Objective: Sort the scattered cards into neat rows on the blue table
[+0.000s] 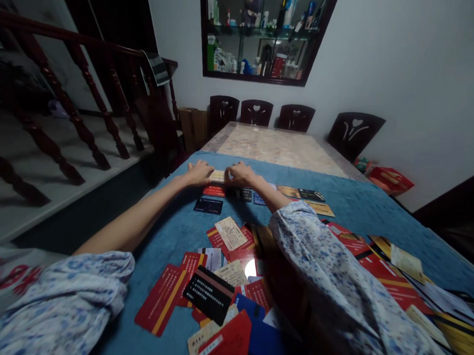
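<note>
Both my arms reach far across a blue cloth (377,204) on the table. My left hand (200,173) and my right hand (240,173) rest side by side, fingers curled down onto a pale beige card (218,175) between them. Just nearer than the hands lie a red card (214,191), a dark blue card (208,205) and a row of dark and yellow cards (307,195). Close to me is a loose heap of several red, black, blue and beige cards (212,286).
More red and yellow cards (397,278) spread along the right side. Beyond the cloth is bare marbled tabletop (277,145), with dark chairs (256,112) at the far end. A wooden stair railing (87,87) stands left; a wall cabinet (262,34) holds bottles.
</note>
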A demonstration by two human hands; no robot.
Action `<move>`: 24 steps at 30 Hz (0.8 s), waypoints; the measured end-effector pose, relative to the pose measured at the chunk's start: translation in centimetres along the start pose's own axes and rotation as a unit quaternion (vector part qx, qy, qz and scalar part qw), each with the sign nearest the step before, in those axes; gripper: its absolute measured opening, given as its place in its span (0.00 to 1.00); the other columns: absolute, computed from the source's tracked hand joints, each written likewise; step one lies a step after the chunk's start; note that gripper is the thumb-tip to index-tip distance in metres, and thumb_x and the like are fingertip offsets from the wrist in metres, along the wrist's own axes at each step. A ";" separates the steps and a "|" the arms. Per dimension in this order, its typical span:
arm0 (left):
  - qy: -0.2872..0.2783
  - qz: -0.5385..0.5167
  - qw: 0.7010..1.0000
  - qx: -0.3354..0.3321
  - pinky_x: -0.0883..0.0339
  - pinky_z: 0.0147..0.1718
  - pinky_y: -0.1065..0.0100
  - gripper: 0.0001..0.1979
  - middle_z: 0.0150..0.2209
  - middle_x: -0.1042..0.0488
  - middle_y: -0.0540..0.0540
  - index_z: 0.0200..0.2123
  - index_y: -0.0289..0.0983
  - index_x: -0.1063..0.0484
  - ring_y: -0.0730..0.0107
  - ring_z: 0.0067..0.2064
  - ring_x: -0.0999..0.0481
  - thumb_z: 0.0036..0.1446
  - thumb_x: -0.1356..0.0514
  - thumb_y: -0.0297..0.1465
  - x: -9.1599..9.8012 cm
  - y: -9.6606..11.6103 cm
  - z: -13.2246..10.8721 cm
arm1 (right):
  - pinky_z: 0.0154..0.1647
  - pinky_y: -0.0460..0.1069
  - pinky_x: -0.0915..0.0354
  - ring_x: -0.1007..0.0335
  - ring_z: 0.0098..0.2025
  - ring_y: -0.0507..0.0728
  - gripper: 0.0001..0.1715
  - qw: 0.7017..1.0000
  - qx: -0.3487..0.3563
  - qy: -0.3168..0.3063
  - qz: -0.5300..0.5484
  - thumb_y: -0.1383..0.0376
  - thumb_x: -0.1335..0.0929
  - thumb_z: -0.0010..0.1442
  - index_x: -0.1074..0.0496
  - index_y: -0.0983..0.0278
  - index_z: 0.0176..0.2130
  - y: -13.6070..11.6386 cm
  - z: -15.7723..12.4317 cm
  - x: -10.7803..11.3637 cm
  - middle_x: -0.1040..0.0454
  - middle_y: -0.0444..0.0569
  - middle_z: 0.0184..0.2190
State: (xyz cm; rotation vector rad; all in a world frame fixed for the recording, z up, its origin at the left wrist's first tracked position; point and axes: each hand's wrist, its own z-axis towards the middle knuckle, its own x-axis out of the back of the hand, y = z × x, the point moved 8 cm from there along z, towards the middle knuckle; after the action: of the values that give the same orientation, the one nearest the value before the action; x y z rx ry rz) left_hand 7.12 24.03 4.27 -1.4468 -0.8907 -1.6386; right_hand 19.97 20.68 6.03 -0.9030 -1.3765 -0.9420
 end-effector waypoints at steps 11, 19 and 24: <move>-0.064 0.018 0.997 0.026 0.38 0.50 0.45 0.11 0.48 0.25 0.37 0.41 0.39 0.24 0.42 0.54 0.34 0.54 0.41 0.30 -1.2 0.0 1.1 | 0.56 0.63 0.37 0.39 0.61 0.70 0.23 0.999 -0.023 -0.036 -0.022 0.58 0.37 0.62 0.23 0.61 0.52 0.1 2.0 -1.6 0.26 0.59 0.58; -0.102 0.021 0.994 0.041 0.38 0.51 0.40 0.14 0.51 0.25 0.37 0.44 0.39 0.24 0.41 0.55 0.34 0.53 0.41 0.28 -2.2 -0.2 1.8 | 0.58 0.67 0.38 0.37 0.61 0.70 0.23 0.998 -0.024 -0.043 -0.030 0.61 0.39 0.62 0.22 0.65 0.50 0.1 3.3 -2.6 0.26 0.61 0.58; -0.113 0.006 0.992 0.046 0.37 0.52 0.40 0.18 0.53 0.26 0.36 0.47 0.38 0.23 0.41 0.56 0.32 0.52 0.40 0.26 -2.7 -0.4 2.2 | 0.56 0.67 0.35 0.36 0.61 0.73 0.24 0.998 -0.015 -0.051 -0.034 0.61 0.37 0.60 0.22 0.67 0.51 0.3 4.2 -3.5 0.25 0.64 0.56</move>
State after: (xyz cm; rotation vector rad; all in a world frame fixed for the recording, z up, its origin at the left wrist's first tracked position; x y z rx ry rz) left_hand 8.02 26.42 1.88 -1.5915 -1.0674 -1.4242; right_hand 18.72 24.69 2.58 -0.9432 -1.4912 -0.9820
